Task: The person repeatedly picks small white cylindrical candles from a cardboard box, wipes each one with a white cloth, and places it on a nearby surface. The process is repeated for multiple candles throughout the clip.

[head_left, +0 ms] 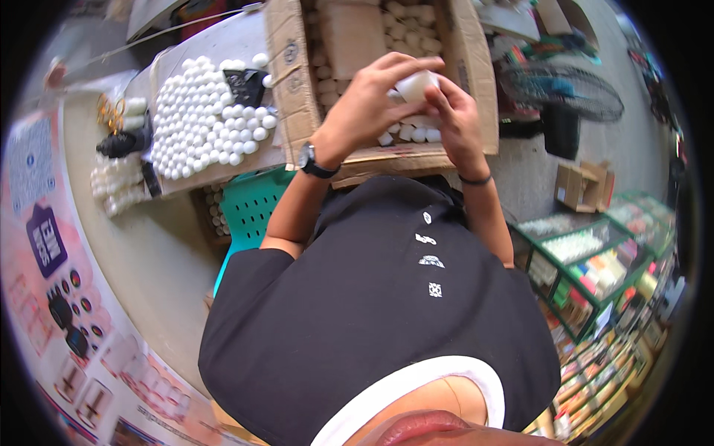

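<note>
A small white cup-shaped piece, perhaps a little jar or cap, is held between my two hands above an open cardboard box. My left hand, with a watch at the wrist, curls its fingers around it from the left. From the right, my right hand pinches the same piece with thumb and fingers. Inside the cardboard box lie many white round pieces and a flat cardboard sheet. My hands hide part of the contents.
On the table at the left stand rows of white round pieces around a black packet. A turquoise plastic chair is below it. To the right are a black fan, a small open carton and a green-framed display case.
</note>
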Available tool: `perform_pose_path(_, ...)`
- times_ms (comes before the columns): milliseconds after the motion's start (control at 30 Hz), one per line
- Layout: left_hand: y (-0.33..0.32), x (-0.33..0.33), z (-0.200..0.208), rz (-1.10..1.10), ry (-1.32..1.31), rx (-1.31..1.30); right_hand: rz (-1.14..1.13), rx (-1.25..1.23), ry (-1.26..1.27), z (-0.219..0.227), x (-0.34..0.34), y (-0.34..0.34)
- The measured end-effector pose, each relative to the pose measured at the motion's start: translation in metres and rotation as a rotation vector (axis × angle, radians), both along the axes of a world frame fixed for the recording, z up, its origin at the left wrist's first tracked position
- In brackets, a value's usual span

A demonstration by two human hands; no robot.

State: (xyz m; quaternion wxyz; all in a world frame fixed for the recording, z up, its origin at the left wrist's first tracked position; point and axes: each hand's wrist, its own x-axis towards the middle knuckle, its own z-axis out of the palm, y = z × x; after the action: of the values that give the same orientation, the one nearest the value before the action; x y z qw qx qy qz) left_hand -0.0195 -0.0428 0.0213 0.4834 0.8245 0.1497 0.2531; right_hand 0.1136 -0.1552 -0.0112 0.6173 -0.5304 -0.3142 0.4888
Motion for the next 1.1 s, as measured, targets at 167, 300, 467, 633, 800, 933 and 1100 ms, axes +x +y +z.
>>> perform_pose_path(167, 0.002, -0.019, -0.005, -0.017, -0.001, -0.250, 0.142, -0.127, -0.368, 0.010, 0.006, -0.015)
perform_pose_path(300, 0.011, -0.049, -0.008, 0.211, -0.030, -0.184, 0.018, -0.158, -0.752, 0.057, -0.010, -0.018)
perform_pose_path(467, 0.031, -0.112, -0.014, 0.657, -0.313, -0.239, -0.378, 0.213, -1.110, 0.058, -0.039, -0.009)
perform_pose_path(633, 0.054, -0.195, -0.086, 1.155, -0.319, -0.324, -0.273, -0.049, -1.215, -0.014, -0.023, 0.006)
perform_pose_path(800, 0.042, -0.332, -0.236, 1.615, -0.069, -0.178, -0.418, -0.115, -0.994, -0.008, -0.013, 0.016)
perform_pose_path(933, 0.047, -0.397, -0.310, 1.686, 0.226, -0.106, -0.331, -0.167, -0.438, -0.017, -0.001, 0.019)
perform_pose_path(1100, 0.067, -0.409, -0.336, 1.602, 0.456, -0.039, -0.329, -0.188, 0.176, -0.005, -0.001, 0.018)
